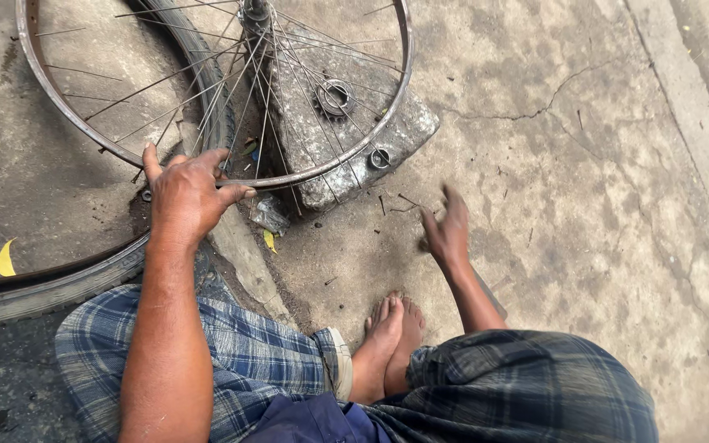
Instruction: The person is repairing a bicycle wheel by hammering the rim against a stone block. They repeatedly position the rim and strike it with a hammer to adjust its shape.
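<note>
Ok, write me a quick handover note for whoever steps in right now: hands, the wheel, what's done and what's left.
Left hand: gripping the lower edge of the bare wheel rim, which leans by a stone block.
Right hand: open, blurred, above the concrete ground, holding nothing.
Tyre: off the rim, lying flat behind it.
Small metal ring: on the block's edge; sprocket on the block.
Done: tyre is off the rim.
Left: I cannot tell which repair is meant; the rim remains bare.
</note>
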